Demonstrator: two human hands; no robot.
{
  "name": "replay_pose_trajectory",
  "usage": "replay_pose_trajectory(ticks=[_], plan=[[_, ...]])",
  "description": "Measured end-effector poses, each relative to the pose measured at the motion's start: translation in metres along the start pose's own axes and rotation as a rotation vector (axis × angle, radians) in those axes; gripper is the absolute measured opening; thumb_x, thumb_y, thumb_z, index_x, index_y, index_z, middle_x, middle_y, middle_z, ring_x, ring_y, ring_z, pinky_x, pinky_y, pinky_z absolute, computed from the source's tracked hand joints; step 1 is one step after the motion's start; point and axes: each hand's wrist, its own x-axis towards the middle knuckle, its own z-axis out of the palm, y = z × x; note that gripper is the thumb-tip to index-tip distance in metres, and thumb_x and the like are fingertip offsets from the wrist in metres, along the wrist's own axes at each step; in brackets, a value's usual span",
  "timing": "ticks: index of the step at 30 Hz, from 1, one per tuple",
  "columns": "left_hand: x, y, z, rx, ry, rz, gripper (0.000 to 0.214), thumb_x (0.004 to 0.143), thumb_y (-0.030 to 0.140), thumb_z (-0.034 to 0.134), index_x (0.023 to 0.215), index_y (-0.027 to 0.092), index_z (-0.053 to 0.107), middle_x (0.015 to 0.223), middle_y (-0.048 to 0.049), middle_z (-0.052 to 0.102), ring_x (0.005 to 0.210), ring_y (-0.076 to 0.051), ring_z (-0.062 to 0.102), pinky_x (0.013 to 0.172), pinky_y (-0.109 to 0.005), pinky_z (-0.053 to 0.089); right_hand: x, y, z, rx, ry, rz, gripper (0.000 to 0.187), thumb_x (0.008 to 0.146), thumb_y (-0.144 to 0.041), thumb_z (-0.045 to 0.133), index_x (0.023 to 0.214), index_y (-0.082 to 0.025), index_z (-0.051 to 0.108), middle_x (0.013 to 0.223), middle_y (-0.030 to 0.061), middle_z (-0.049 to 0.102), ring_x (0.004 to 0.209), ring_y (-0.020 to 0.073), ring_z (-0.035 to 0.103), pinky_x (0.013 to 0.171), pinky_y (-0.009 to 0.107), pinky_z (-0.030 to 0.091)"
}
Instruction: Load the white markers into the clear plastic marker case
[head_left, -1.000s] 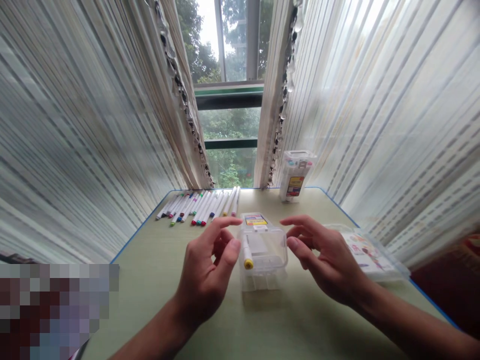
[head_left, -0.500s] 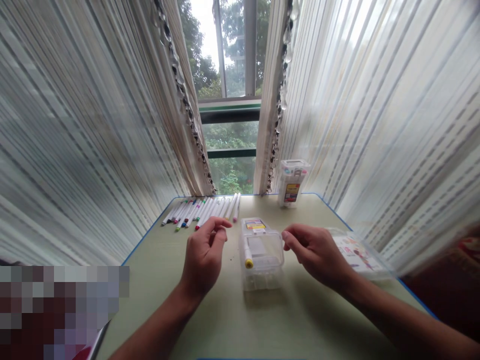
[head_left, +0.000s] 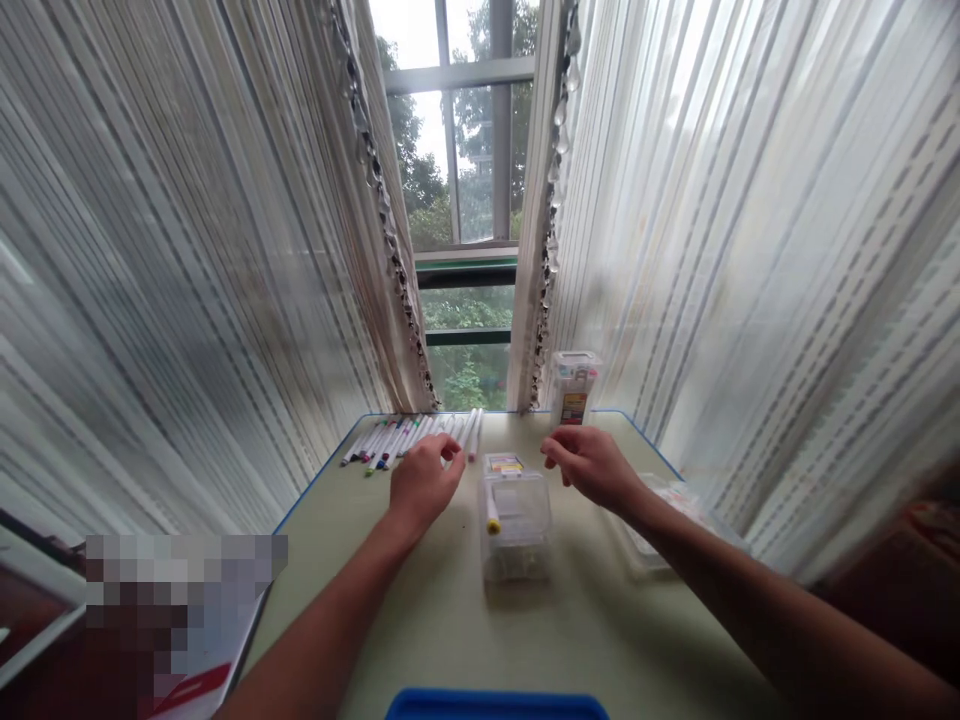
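A clear plastic box [head_left: 517, 570] with its lid raised stands in the middle of the table. One white marker with a yellow end [head_left: 493, 515] leans inside it. My left hand [head_left: 427, 470] is left of the box, by the near side of a row of white markers [head_left: 397, 435] with coloured ends. Its fingers are bent, with a small gap between thumb and forefinger and no object visible there. My right hand [head_left: 589, 465] hovers right of the box, apart from it. Its fingers are curled in against the thumb, and nothing shows in them.
Behind my right hand stands another clear box [head_left: 574, 390] with a label. A flat clear case [head_left: 652, 550] lies beneath my right forearm. A blue edge [head_left: 495, 703] shows at the table's front. Striped curtains [head_left: 202, 250] hang around the table, with a window beyond.
The view has tilted up. My left hand has moved toward the markers, its forefinger now more bent. My right hand has shifted away from the box's lid, toward the back. The yellow-ended marker stays in the box.
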Motion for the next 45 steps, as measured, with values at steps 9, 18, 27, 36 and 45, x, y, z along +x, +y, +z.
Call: replay_pose_trajectory(ticks=[9,18,27,36,45], plan=[[0.033,0.013,0.015,0.216,-0.025,0.011,0.037,0.102,0.036,0.068,0.134,0.018,0.065,0.135,-0.0120,0.067,0.114,-0.027,0.070,0.095,-0.048,0.062,0.076,-0.030,0.021,0.015,-0.136,0.100,0.037,0.103,-0.036,0.069,0.135,-0.018,0.064,0.136,0.0115,0.067,0.113,0.0271,0.071,0.094,0.049,0.062],[0.035,0.007,0.028,0.319,-0.042,0.084,0.037,0.102,0.037,0.068,0.134,0.018,0.065,0.135,-0.0121,0.067,0.115,-0.027,0.070,0.096,-0.049,0.061,0.080,-0.019,0.020,-0.175,-0.158,0.043,0.037,0.103,-0.036,0.069,0.135,-0.018,0.065,0.136,0.0114,0.067,0.114,0.0277,0.070,0.095,0.049,0.062],[0.041,0.001,0.041,0.299,-0.036,0.073,0.036,0.103,0.037,0.067,0.133,0.019,0.066,0.137,-0.0122,0.067,0.116,-0.027,0.069,0.098,-0.049,0.061,0.083,-0.023,0.018,-0.411,-0.228,-0.056,0.034,0.103,-0.036,0.068,0.133,-0.019,0.066,0.136,0.0111,0.067,0.114,0.0270,0.070,0.096,0.048,0.062],[0.044,-0.003,0.030,0.192,0.050,0.064,0.035,0.102,0.037,0.067,0.132,0.019,0.066,0.136,-0.0119,0.067,0.115,-0.027,0.069,0.097,-0.049,0.061,0.076,-0.028,0.014,-0.379,-0.162,-0.053,0.035,0.103,-0.036,0.068,0.133,-0.019,0.066,0.135,0.0108,0.068,0.113,0.0271,0.071,0.095,0.048,0.062],[0.040,-0.012,0.003,-0.069,0.249,0.074,0.033,0.102,0.037,0.068,0.128,0.017,0.067,0.129,-0.0109,0.070,0.110,-0.025,0.071,0.094,-0.047,0.062,0.064,-0.012,-0.010,-0.040,0.196,-0.087,0.031,0.101,-0.040,0.069,0.117,-0.014,0.069,0.109,0.0100,0.075,0.088,0.0211,0.074,0.076,0.037,0.063]])
